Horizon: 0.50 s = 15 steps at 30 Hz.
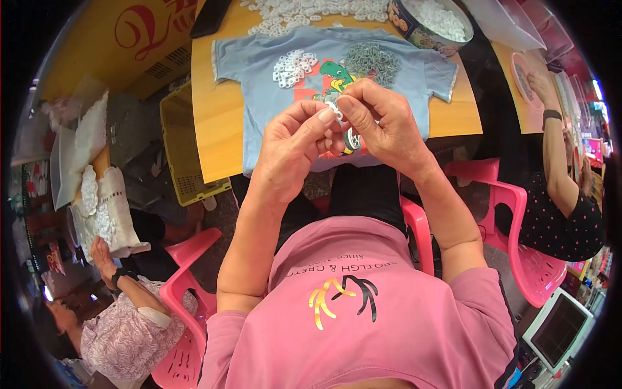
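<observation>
My left hand (288,142) is closed, its thumb and fingers pinching a small white plastic piece (335,111) with a hole in it. Against it, the thumb and forefinger of my right hand (389,126) are pressed together; whatever lies between them is too small to make out. Both hands meet above a light blue T-shirt (259,71) with a dinosaur print, spread over the table. On the shirt lie a small heap of white plastic pieces (295,68) and, to its right, a heap of small grey metal parts (372,63), perhaps screws.
More white pieces (285,18) cover the far side of the wooden table (210,129), beside a round tin (407,29) full of white pieces. A yellow crate (188,178) stands left. People work on both sides, near pink chairs (515,220).
</observation>
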### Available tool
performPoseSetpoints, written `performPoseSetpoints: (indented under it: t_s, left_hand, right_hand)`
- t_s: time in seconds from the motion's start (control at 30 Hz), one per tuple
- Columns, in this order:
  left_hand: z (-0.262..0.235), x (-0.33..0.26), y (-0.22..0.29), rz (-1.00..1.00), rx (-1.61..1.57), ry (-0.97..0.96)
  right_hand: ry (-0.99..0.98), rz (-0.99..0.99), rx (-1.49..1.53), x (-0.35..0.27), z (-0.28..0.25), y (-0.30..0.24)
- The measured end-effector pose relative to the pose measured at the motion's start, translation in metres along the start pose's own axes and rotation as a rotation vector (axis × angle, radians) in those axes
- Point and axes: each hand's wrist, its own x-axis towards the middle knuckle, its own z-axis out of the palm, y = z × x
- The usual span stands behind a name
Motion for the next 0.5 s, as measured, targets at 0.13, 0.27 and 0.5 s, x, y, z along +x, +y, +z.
performPoseSetpoints:
  t_s: [0.13,0.27,0.5]
  left_hand:
    - [0.005,-0.001,0.001,0.043,0.069,0.034]
    - [0.010,-0.002,0.002,0.118,0.170,0.087]
    - [0.016,-0.001,-0.004,0.239,0.261,0.118]
  right_hand:
    - [-0.002,0.089,0.104,-0.003,0.001,0.001]
    - [0.012,0.208,0.299,-0.005,-0.001,-0.003]
    - [0.088,0.275,0.472,-0.008,0.003,-0.002]
